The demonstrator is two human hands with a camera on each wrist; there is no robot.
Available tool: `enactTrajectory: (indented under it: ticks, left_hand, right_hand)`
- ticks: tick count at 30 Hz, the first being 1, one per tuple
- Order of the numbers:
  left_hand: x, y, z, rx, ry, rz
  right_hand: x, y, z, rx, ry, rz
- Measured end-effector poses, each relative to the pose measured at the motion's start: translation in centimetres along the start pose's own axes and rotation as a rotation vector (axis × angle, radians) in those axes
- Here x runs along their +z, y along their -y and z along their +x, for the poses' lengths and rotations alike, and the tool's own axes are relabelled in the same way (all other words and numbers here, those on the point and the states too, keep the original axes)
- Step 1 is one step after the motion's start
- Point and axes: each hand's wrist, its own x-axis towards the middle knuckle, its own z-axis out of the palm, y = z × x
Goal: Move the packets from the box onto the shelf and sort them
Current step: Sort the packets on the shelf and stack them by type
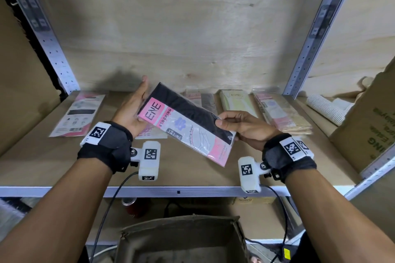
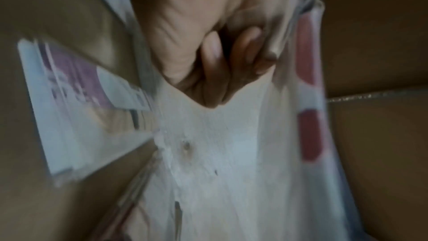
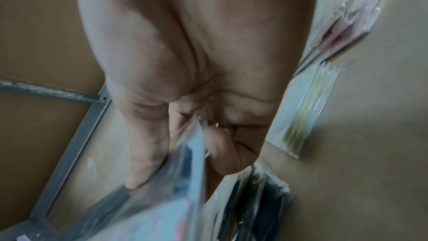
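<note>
Both forearms are reaching in from below over an open cardboard box (image 1: 181, 239), each wrist wearing a black strap with a checkered tag. Above the wooden shelf (image 1: 192, 173), the left hand (image 1: 133, 111) is cradling one end of a stocking packet (image 1: 186, 121) with fingers extended, while the right hand (image 1: 241, 128) is pinching the other edge. Its pink label is reading "ENE STOCKING" (also "Variety color"). Further packets are lying at the back: a pale one (image 1: 237, 100) marked "ENE", a pink stack (image 1: 282, 115), another (image 1: 77, 113) far left.
</note>
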Motion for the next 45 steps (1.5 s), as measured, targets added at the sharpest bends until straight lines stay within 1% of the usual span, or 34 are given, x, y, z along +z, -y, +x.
enactTrajectory:
  ticks: [1, 2, 3, 4, 5, 7, 9, 11, 13, 16, 18, 20, 22, 24, 27, 30, 32, 34, 37, 39, 42, 43, 45]
  left_hand:
    - [-0.5, 0.0, 0.3, 0.001, -0.051, -0.049]
    - [-1.0, 0.0, 0.7, -0.001, -0.089, -0.15]
    - [-1.6, -0.1, 1.0, 0.004, -0.11, -0.258]
    - [-2.1, -0.2, 1.3, 0.015, -0.114, -0.321]
    - [-2.4, -0.2, 1.5, 0.027, -0.103, -0.307]
    - [-1.9, 0.2, 1.5, 0.038, -0.048, -0.134]
    - [-0.2, 1.2, 1.2, 0.047, 0.054, 0.117]
    - [1.4, 2.4, 0.7, 0.099, 0.183, 0.342]
    - [2.2, 3.6, 0.6, 0.159, 0.242, 0.441]
    - [2.1, 4.5, 0.7, 0.168, 0.237, 0.489]
    - [1.6, 4.6, 0.8, 0.153, 0.259, 0.503]
    - [1.2, 4.4, 0.9, 0.138, 0.288, 0.498]
    - [0.9, 4.2, 1.0, 0.131, 0.335, 0.505]
    - [0.7, 4.0, 0.9, 0.103, 0.39, 0.496]
    - [0.3, 3.7, 0.8, 0.045, 0.454, 0.451]
    - [0.1, 3.6, 0.8, 0.002, 0.493, 0.408]
    - [0.1, 3.8, 0.8, -0.022, 0.481, 0.385]
    - [0.1, 4.0, 0.8, -0.026, 0.423, 0.396]
    - [0.4, 4.5, 0.8, -0.008, 0.294, 0.446]
    - [0.8, 4.8, 0.6, 0.002, 0.274, 0.446]
    - [1.7, 4.8, 0.0, -0.01, 0.395, 0.375]
    - [2.0, 4.5, 0.0, 0.012, 0.405, 0.372]
    - [2.6, 3.6, 0.3, 0.098, 0.336, 0.397]
  right_hand:
    - [0.1, 0.0, 0.0, -0.002, -0.006, 0.025]
    - [0.2, 0.1, 0.0, -0.014, -0.009, 0.058]
    - [0.3, 0.1, 0.0, -0.03, -0.015, 0.094]
    - [0.4, 0.2, 0.0, -0.047, -0.026, 0.131]
    - [0.6, 0.4, 0.1, -0.058, -0.048, 0.168]
    - [1.0, 0.6, 0.4, -0.067, -0.125, 0.245]
    - [1.9, 1.0, 0.7, -0.075, -0.188, 0.31]
    - [3.0, 1.3, 0.9, -0.086, -0.22, 0.339]
    - [4.1, 1.5, 1.1, -0.08, -0.271, 0.371]
    - [5.4, 1.4, 1.3, -0.062, -0.323, 0.383]
    - [5.6, 1.2, 1.3, -0.037, -0.316, 0.368]
    - [5.4, 1.1, 1.1, -0.001, -0.253, 0.339]
    - [4.8, 0.8, 0.9, 0.034, -0.147, 0.277]
    - [4.3, 0.6, 0.6, 0.035, -0.089, 0.247]
    - [3.7, 0.7, 0.3, 0.041, -0.125, 0.248]
    - [3.2, 0.7, 0.1, 0.079, -0.164, 0.253]
    - [3.1, 0.5, 0.0, 0.109, -0.181, 0.266]
    - [3.3, 0.1, 0.1, 0.12, -0.182, 0.277]
    - [3.2, -0.4, -0.1, 0.098, -0.109, 0.326]
    - [2.8, -0.1, -0.3, 0.101, -0.101, 0.353]
    - [2.2, 0.3, -0.3, 0.096, -0.22, 0.318]
    - [2.1, 0.5, -0.2, 0.074, -0.266, 0.294]
    - [2.0, 1.2, 0.2, 0.0, -0.351, 0.256]
